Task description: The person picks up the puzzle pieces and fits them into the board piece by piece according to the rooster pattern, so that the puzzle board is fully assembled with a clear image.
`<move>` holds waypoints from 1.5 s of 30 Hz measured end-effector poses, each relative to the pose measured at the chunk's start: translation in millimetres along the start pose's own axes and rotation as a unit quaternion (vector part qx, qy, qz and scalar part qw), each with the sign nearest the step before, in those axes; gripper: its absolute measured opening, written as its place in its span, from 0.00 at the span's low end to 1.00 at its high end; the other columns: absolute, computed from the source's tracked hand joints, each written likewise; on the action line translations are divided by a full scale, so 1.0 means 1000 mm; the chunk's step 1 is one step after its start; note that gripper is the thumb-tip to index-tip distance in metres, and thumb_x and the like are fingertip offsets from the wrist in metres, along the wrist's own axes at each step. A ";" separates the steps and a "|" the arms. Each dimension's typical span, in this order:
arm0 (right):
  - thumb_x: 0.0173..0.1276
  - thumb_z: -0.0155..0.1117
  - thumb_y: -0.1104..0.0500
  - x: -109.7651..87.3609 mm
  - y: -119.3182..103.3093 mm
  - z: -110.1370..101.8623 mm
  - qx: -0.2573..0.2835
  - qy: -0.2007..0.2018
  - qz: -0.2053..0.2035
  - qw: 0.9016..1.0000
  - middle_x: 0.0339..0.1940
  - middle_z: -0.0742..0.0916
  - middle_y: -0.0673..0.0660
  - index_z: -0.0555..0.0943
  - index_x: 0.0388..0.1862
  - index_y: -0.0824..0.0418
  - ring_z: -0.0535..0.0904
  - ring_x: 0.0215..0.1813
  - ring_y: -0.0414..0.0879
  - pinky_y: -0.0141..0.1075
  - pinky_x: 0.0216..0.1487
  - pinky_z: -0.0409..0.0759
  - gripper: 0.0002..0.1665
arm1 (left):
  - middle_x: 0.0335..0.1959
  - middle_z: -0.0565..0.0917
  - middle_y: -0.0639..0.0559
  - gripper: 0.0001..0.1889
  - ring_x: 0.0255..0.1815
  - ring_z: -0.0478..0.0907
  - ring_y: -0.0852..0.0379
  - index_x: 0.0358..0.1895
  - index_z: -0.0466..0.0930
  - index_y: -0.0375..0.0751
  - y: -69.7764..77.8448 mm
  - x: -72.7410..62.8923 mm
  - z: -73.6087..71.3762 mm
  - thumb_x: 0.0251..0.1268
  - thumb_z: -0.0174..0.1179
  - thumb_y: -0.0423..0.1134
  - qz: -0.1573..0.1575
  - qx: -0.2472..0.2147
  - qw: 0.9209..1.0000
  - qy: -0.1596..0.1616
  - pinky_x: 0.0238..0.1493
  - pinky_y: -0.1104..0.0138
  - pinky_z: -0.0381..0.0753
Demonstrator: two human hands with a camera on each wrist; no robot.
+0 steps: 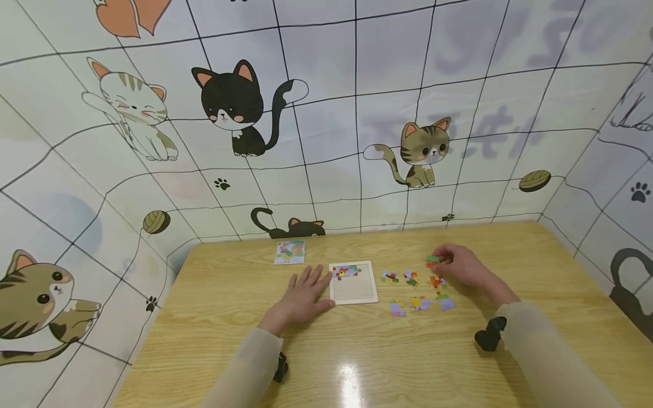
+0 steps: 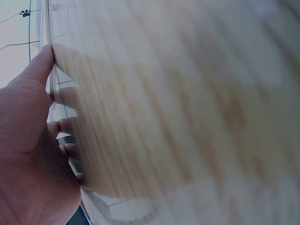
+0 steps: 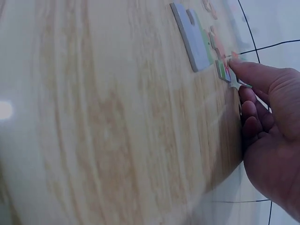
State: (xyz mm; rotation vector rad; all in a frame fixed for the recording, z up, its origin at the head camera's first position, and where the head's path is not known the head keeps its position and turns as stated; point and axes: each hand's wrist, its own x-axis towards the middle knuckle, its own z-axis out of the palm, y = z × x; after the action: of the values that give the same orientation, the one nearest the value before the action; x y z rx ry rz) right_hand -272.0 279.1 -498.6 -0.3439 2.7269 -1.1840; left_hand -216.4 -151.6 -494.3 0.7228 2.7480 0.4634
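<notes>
My left hand (image 1: 305, 296) lies with straight, spread fingers on the table, its thumb and fingertips at the left side of a white-rimmed puzzle tray (image 1: 376, 288). Along the tray's upper left, several joined puzzle pieces (image 1: 346, 271) show red and yellow on lilac. To the right, my right hand (image 1: 460, 265) pinches a green and red puzzle piece (image 1: 432, 261) between thumb and curled forefinger. In the right wrist view the thumb (image 3: 253, 72) covers part of that piece. Just below this hand lies an orange and green piece (image 1: 436, 281).
More loose pieces lie right of the tray: two dark multicoloured ones (image 1: 390, 277), a yellow and lilac one (image 1: 420, 304), a lilac one (image 1: 397, 308) and a green and lilac one (image 1: 445, 302). A picture card (image 1: 289, 253) sits at the table's back, near the cat-patterned wall (image 1: 331, 141).
</notes>
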 end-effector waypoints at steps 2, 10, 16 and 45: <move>0.71 0.70 0.59 0.001 -0.001 0.000 0.001 0.004 0.004 1.000 0.45 0.83 0.61 0.78 0.55 0.70 0.78 0.45 0.52 0.42 0.44 0.77 0.21 | 0.84 0.46 0.41 0.38 0.83 0.37 0.35 0.83 0.53 0.46 0.000 0.000 0.000 0.79 0.51 0.59 0.000 0.002 1.000 0.002 0.75 0.35 0.39; 0.72 0.68 0.61 0.004 -0.013 0.003 -0.003 0.031 0.008 0.999 0.47 0.85 0.64 0.79 0.53 0.69 0.80 0.51 0.58 0.48 0.49 0.79 0.16 | 0.84 0.46 0.41 0.38 0.83 0.37 0.35 0.83 0.53 0.46 -0.001 0.000 0.001 0.79 0.51 0.59 0.000 -0.007 1.000 0.003 0.75 0.35 0.38; 0.72 0.68 0.62 0.007 -0.023 0.010 0.009 0.034 0.009 0.999 0.48 0.85 0.66 0.80 0.51 0.69 0.80 0.53 0.61 0.51 0.51 0.79 0.13 | 0.84 0.46 0.41 0.38 0.83 0.37 0.35 0.83 0.53 0.46 -0.001 0.000 0.002 0.79 0.50 0.59 0.001 -0.008 1.000 0.001 0.75 0.35 0.38; 0.72 0.67 0.67 0.038 -0.092 0.077 0.121 -0.027 -0.073 0.990 0.40 0.83 0.60 0.80 0.53 0.72 0.77 0.36 0.48 0.37 0.34 0.78 0.14 | 0.84 0.47 0.39 0.38 0.83 0.38 0.34 0.83 0.54 0.45 0.000 0.000 0.000 0.79 0.51 0.58 0.004 -0.001 1.000 0.002 0.75 0.34 0.39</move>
State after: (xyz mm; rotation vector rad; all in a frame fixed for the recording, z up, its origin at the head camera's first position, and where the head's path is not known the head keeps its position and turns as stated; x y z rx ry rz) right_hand -277.4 154.3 -485.1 -0.5417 2.5112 -1.5012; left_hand -216.4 -151.8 -494.4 0.7331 2.7490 0.4690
